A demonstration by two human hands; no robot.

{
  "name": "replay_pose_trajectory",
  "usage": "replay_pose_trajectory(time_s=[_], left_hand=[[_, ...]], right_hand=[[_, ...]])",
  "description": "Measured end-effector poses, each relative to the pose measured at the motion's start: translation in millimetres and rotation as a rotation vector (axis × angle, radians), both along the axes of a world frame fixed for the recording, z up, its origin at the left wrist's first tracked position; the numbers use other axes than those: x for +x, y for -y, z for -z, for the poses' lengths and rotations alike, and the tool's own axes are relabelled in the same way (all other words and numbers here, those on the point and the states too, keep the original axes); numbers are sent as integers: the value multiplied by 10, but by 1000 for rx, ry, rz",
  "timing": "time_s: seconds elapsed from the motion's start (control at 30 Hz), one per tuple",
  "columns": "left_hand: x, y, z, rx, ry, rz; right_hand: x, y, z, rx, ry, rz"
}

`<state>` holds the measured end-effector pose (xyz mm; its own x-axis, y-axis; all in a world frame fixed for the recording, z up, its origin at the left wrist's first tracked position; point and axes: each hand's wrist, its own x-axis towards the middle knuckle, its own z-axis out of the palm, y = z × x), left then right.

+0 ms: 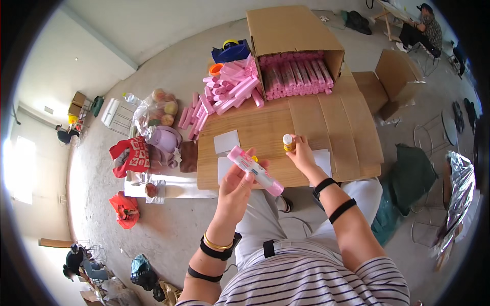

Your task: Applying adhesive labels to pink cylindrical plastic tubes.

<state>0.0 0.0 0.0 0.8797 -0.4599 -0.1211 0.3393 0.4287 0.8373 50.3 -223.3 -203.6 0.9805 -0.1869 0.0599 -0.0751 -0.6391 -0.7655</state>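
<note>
No wording was clearly readable. Pink print (247, 162) marked the pink-and-white cylindrical tube (256, 172) near five o'clock, a yellow label (288, 147) the small white-capped cylinder (288, 142) at three, white printed blocks (139, 162) the red soft bag (133, 153) at nine.

The camera sits on the head of the person (301, 247) in the striped shirt (301, 285) and looks down and forward. The shirt is close, at the bottom; the bench (255, 125) is farther, in the middle; the white wall (178, 15), up top, is far.
</note>
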Motion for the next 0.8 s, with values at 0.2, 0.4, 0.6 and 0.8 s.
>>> replay_pose_trajectory(time_s=[0.2, 0.4, 0.6, 0.8], left_hand=[[-105, 61, -153, 99, 230, -82], [-207, 185, -275, 70, 260, -58], [-277, 252, -61, 399, 527, -203], [-330, 334, -203, 383, 605, -150]], right_hand=[[-371, 239, -342, 122, 171, 76], [-862, 290, -1007, 463, -4, -50], [-1214, -268, -1856, 855, 155, -314], [-1260, -176, -2248, 525, 81, -326]])
